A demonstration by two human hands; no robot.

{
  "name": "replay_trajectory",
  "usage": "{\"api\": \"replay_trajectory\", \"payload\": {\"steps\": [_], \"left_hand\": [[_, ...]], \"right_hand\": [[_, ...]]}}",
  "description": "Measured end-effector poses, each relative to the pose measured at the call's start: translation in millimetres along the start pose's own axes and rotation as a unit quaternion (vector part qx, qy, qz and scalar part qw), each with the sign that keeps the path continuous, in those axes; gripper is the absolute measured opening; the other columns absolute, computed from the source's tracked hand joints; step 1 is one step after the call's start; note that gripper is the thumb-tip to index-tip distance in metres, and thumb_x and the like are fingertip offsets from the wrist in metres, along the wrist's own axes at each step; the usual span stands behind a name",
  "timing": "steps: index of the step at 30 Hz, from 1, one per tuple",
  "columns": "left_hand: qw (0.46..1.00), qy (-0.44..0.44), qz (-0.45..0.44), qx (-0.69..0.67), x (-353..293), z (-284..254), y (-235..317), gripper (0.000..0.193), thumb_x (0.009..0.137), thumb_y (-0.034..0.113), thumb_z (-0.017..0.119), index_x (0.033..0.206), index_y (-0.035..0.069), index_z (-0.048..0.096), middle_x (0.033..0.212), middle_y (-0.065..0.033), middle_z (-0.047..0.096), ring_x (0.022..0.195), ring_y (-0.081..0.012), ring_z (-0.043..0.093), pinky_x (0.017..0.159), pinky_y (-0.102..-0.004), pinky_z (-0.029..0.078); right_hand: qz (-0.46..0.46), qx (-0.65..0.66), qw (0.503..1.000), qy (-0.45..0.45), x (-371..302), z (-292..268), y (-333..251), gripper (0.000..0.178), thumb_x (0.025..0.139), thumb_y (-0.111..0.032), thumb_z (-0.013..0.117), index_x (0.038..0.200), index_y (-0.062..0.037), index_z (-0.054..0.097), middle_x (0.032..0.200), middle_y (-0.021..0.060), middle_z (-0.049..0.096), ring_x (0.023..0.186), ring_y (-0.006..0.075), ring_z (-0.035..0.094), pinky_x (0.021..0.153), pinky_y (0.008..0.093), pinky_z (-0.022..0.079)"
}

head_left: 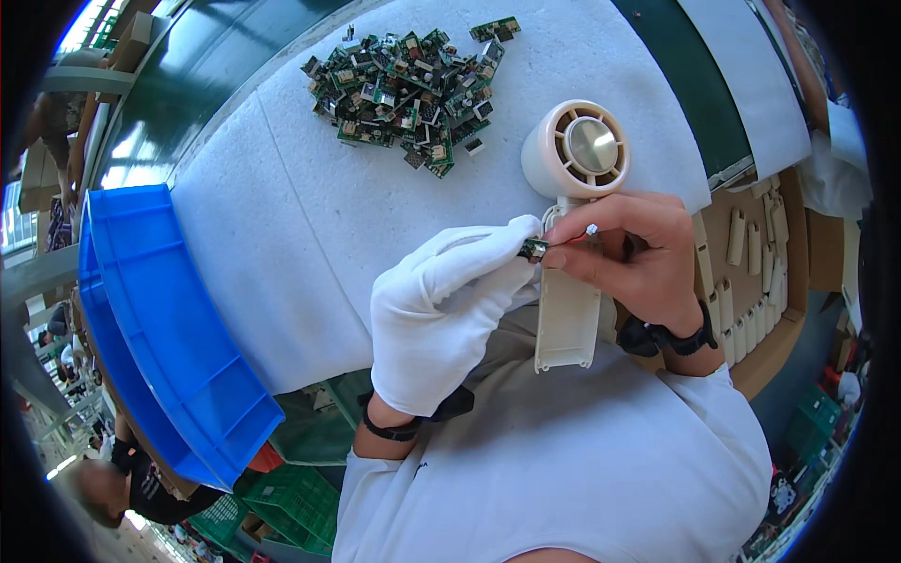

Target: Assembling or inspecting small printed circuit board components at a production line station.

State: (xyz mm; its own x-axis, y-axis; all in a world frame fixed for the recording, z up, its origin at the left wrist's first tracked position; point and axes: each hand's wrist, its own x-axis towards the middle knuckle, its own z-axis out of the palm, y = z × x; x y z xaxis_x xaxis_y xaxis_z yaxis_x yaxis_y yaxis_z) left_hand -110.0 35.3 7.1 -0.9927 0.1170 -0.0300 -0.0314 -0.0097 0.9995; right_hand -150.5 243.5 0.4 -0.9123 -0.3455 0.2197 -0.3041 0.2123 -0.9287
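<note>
My left hand, in a white glove, is closed and pinches a small green circuit board between thumb and fingertips. Bare, my right hand curls round the neck of a cream handheld fan, its thumb and forefinger at the board's edge. The fan's round head points away from me, and its hollow handle shell hangs toward my lap with the inside showing. A short red wire with a white plug stands out over my right fingers. Part of the handle lies hidden behind my hands.
A heap of circuit boards lies on the white foam sheet, with one board apart. At left stands a blue tray. A cardboard box at right holds several cream handle shells. Green crates and people are around.
</note>
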Motion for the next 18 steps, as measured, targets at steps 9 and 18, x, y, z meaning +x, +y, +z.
{"api": "replay_trajectory", "payload": {"steps": [9,18], "left_hand": [[0.997,0.018,-0.033,-0.073,0,2,4,0.032,0.093,-0.010,0.066,0.124,-0.002,0.070,0.119,-0.0134,0.069,0.103,-0.0190,0.070,0.088,-0.0339,0.065],[0.998,0.051,0.008,-0.027,-1,4,-5,0.032,0.093,-0.008,0.068,0.124,-0.002,0.071,0.112,-0.0127,0.072,0.099,-0.0164,0.071,0.085,-0.0303,0.063]], "right_hand": [[-0.067,-0.035,0.996,0.046,-3,2,-6,0.019,0.081,-0.009,0.085,0.098,-0.0057,0.079,0.074,0.0015,0.063,0.055,0.0042,0.045,0.048,0.0217,0.030],[-0.084,-0.093,0.992,-0.019,-6,-5,-11,0.017,0.088,-0.010,0.078,0.104,-0.0047,0.080,0.074,0.0039,0.061,0.057,0.0083,0.049,0.050,0.0247,0.034]]}}
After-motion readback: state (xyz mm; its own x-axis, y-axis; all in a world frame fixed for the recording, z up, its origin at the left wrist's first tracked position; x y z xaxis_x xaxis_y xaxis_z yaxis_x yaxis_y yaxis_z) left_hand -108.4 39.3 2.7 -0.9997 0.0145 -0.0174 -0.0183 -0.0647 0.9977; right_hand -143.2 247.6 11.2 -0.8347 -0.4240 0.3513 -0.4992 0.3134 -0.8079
